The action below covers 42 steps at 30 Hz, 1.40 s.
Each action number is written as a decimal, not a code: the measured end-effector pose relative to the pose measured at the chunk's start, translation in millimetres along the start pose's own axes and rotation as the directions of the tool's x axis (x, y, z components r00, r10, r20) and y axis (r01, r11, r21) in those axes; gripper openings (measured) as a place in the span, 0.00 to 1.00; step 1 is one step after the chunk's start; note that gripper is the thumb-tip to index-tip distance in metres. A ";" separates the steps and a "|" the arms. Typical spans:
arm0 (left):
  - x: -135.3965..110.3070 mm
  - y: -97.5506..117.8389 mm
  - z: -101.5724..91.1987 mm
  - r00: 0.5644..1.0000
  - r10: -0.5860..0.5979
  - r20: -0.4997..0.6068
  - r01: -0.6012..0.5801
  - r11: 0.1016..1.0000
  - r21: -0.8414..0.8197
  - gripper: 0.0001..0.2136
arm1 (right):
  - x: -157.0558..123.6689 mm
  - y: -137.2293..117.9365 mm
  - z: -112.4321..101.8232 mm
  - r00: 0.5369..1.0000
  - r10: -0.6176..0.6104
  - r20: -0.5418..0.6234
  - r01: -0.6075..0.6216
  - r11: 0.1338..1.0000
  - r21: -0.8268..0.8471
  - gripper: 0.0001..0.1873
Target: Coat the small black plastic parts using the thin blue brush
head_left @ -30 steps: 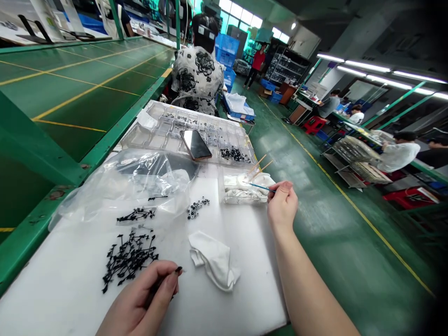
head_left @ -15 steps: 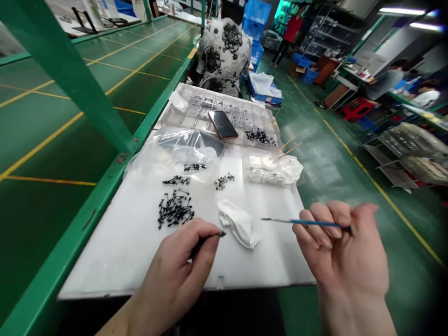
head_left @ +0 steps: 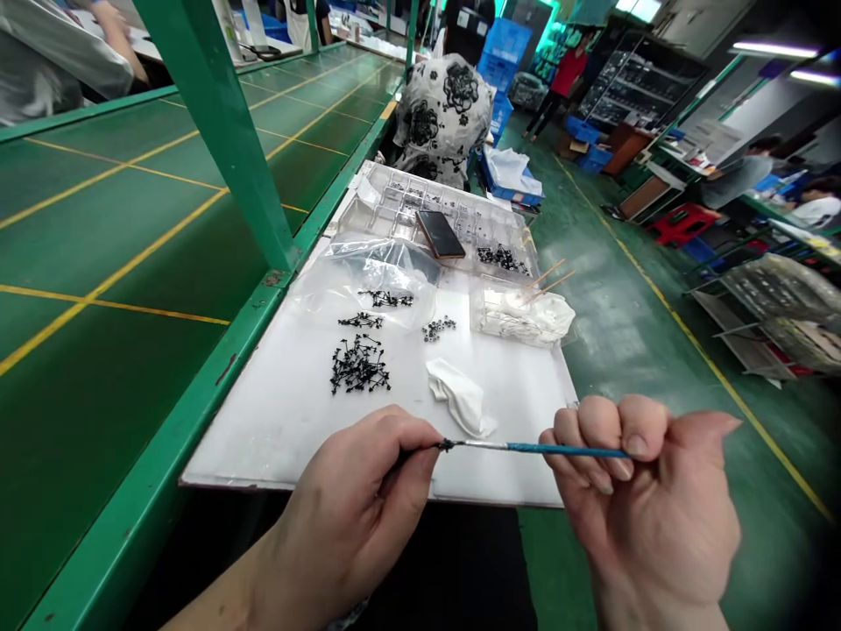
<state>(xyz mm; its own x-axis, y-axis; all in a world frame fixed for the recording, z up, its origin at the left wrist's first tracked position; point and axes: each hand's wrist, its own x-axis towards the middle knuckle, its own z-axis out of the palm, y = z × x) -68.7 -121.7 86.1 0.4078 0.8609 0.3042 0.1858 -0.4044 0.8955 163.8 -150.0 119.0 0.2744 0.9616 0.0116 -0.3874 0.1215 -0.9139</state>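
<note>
My left hand (head_left: 368, 495) pinches a small black part (head_left: 447, 445) between thumb and forefinger; most of the part is hidden in the fingers. My right hand (head_left: 647, 482) is closed around a thin paintbrush (head_left: 526, 448) with a blue handle and silver ferrule. The brush lies level, its tip touching the black part. Beyond my left hand, a pile of small black stick-like parts (head_left: 360, 364) lies on the white board (head_left: 263, 447). A crumpled white cloth (head_left: 458, 396) rests just behind the brush. Farther back sits a small cluster of nut-like pieces (head_left: 438, 329).
A clear plastic bag (head_left: 368, 263) lies behind the pile. A phone (head_left: 440, 234) rests on a compartment tray (head_left: 368, 215) of small parts. To the right stands a clear box with white cloth (head_left: 526, 314) and two thin sticks. A green post (head_left: 229, 140) rises at left beside the conveyor (head_left: 118, 219).
The paintbrush has moved left and slightly down, and its tip now meets the black part in my left hand. My left hand has shifted a little right. The camera view has shifted.
</note>
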 end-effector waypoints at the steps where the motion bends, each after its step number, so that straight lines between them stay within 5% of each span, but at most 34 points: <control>1: -1.1 0.1 -0.5 1.000 -0.006 -0.002 0.006 1.000 -0.001 0.11 | 0.0 0.1 0.6 1.000 0.002 -0.002 -0.002 1.000 -0.005 0.34; 11: 0.5 -0.4 -2.5 1.000 -0.014 -0.004 0.014 1.000 0.015 0.10 | 0.8 -1.0 0.5 1.000 -0.026 0.018 0.027 0.999 -0.046 0.34; 15: -2.0 -6.5 -4.9 0.999 -0.034 0.010 0.034 0.999 0.032 0.10 | 15.1 -16.9 -9.5 0.978 -0.205 -0.039 0.197 0.968 -0.155 0.34; 18: -6.2 -14.8 -5.4 0.997 -0.074 0.001 0.074 0.996 0.044 0.10 | 39.6 -28.3 -18.0 0.901 -0.432 -0.036 0.392 0.847 -0.358 0.30; 20: -8.1 -22.3 -4.2 0.992 -0.115 -0.050 0.117 0.992 0.046 0.08 | 61.6 -23.4 -20.0 0.868 -0.489 0.082 0.433 0.668 -0.605 0.19; 24: -8.2 -40.2 -2.0 0.971 -0.211 -0.108 0.213 0.977 0.008 0.06 | 110.3 28.6 -11.4 0.949 -0.106 0.296 0.310 0.164 -0.936 0.10; 29: -6.5 -61.3 -5.9 0.964 -0.259 -0.061 0.259 0.966 -0.009 0.06 | 144.9 106.9 5.6 0.961 0.184 0.206 0.227 -0.104 -0.968 0.07; 32: -6.9 -71.1 -9.1 0.965 -0.261 -0.025 0.261 0.965 -0.005 0.06 | 148.8 124.2 7.1 0.962 0.223 0.156 0.198 -0.179 -0.964 0.10; 37: -6.1 -77.6 -9.6 0.974 -0.226 0.018 0.226 0.974 -0.001 0.06 | 157.7 129.9 1.0 0.961 0.230 0.153 0.197 -0.184 -0.963 0.10; 42: -3.5 -65.5 -7.0 0.990 -0.138 0.022 0.139 0.989 -0.044 0.08 | 143.7 102.2 6.2 0.967 0.185 0.174 0.199 -0.126 -0.972 0.07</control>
<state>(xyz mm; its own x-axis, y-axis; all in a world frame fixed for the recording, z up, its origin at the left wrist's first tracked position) -88.5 -96.1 28.6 0.3982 0.9014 0.1701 0.2013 -0.2668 0.9425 158.1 2.1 29.7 0.0402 0.9953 -0.0875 0.9588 -0.0631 -0.2769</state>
